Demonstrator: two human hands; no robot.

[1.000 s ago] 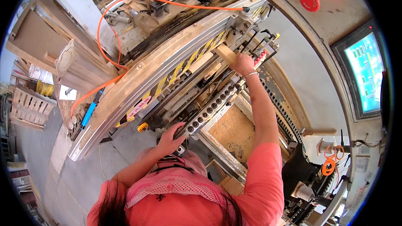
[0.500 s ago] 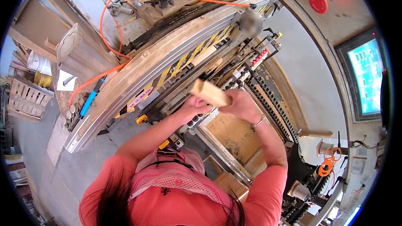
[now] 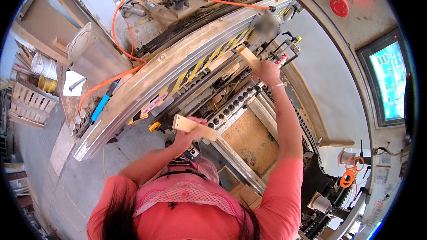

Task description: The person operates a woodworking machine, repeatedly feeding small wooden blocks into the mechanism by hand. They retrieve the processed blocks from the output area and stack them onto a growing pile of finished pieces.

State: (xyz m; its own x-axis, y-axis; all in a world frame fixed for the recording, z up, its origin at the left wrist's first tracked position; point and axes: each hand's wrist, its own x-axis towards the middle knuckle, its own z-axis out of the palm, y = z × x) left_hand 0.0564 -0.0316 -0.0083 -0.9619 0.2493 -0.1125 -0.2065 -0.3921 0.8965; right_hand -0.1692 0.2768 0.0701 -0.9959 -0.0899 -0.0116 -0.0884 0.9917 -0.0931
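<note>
My left hand is closed around a short flat wooden block, held above the near edge of the machine. Small holes show near the block's left end. My right hand reaches far over the machine bed and grips a second wooden block at its near end. That block slants toward the far left, close to the clamps and fittings at the back. Under and between my arms lies a row of round black holes in a light rail. The fingertips of both hands are partly hidden.
A curved metal beam with yellow-black striping spans the far side. An orange air hose runs to a blue air gun. On the right is a control panel with a lit screen and a red stop button. A dusty board lies below my right arm.
My hands were close together at the wood; now they are apart, each with a block. The right has moved far and slightly right, the left nearer and left.
</note>
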